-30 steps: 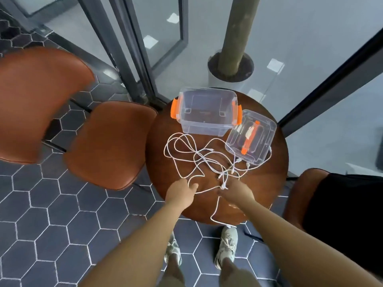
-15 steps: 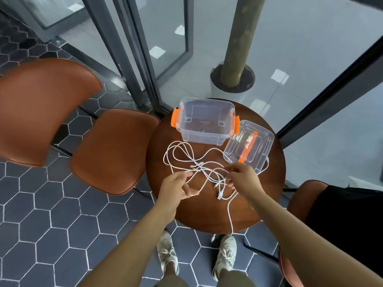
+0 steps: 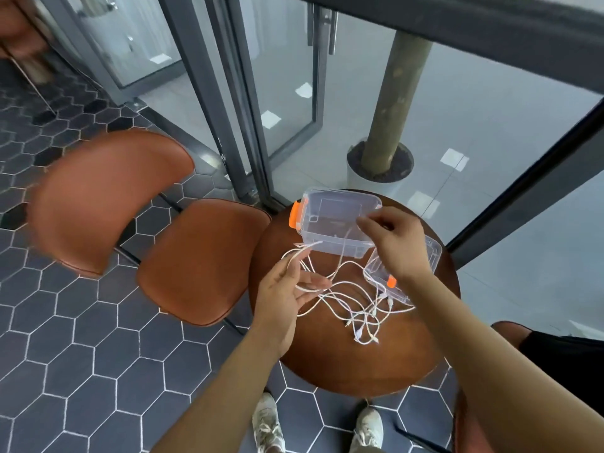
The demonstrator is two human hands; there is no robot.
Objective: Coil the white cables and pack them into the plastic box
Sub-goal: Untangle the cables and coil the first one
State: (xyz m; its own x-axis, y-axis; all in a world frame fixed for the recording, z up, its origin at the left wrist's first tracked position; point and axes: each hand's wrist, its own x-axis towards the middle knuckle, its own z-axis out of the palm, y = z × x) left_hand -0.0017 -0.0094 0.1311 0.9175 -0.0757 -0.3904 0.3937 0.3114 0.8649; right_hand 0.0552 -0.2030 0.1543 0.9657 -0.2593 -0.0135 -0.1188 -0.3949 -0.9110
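Fingertips of the right hand (image 3: 397,243) are pinching one strand of the white cables (image 3: 356,308), raised at centre right of the frame. I am seeing that strand hanging down across the plastic box (image 3: 330,223). Left hand (image 3: 287,286) is lying palm-up at centre, fingers loosely curling round a few loops. Remaining cable is lying tangled on the round wooden table (image 3: 359,364), just below the box. Box is sitting open at the table's upper edge. Clear lid (image 3: 380,276) is lying beside it, partly under the right wrist. Brown chair (image 3: 202,256) is standing left of the table.
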